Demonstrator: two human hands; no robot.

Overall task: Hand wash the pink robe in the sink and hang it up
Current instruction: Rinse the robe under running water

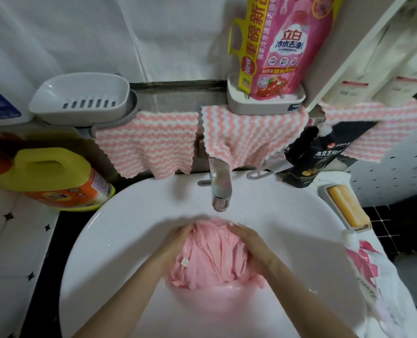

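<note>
While bunched wet in the sink (129, 208), well short of finished.

Far left on the table: yellow detergent jug (53, 176), with a grey soap dish (80, 93) behind it on the far ledge.

Near centre, left hand (175, 242) pressed against the left flank of the pink robe (212, 254), fingers curled into the folds and clamped on cloth. Robe gathered in a crumpled mound in the basin, just near of the faucet (219, 189), lower edge sunk in pink-tinted water, small white label showing on its left side. Right hand (249, 242) mirrored on the right flank, fingers curled over the top folds, likewise gripping.

Faucet running or not: cannot tell.

Further right, yellow soap bar (346, 208) in a tray beside the basin.

Judged from this: wetting done, kneading or scrubbing in hand. No suds seen, so soaping doubtful. Left to do, by the look of it: rinsing, wringing out, lifting clear, hanging up. No hanger or rail in sight.
</note>
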